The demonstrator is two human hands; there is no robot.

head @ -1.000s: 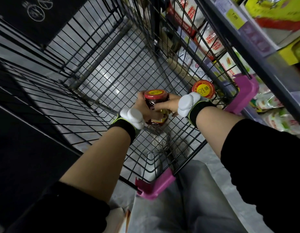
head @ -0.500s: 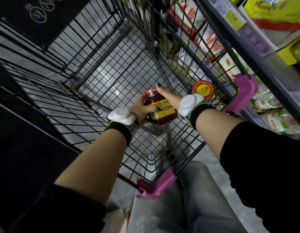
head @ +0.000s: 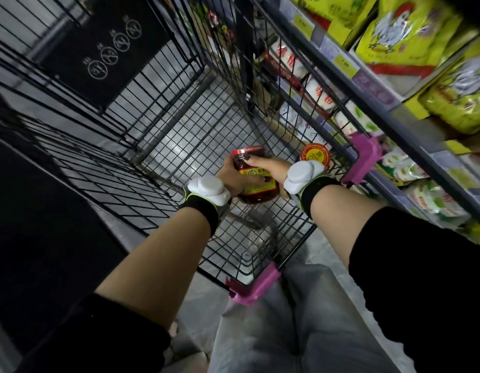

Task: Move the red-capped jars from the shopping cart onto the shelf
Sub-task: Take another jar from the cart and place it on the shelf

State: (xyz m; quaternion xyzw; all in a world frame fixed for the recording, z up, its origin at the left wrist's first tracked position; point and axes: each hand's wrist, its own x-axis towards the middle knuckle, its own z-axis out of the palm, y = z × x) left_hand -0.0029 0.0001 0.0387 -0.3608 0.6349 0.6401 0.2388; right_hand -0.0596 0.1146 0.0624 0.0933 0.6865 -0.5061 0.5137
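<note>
A red-capped jar with a yellow label and dark red contents lies tilted inside the black wire shopping cart, cap pointing away from me. My left hand grips its left side and my right hand lies over its top. A second red-capped jar stands upright in the cart's near right corner, just behind my right wrist. The shelf runs along the right side of the cart.
Yellow bags fill the upper shelf, white and green packets the lower one. Pink plastic corner guards cap the cart's near corners. A black sign panel hangs on the cart's far end. My grey trousers are below.
The jar has tipped from upright to lying tilted in both hands, cap now pointing away. My right hand has slid over its top. The view has shifted slightly toward the shelf.
</note>
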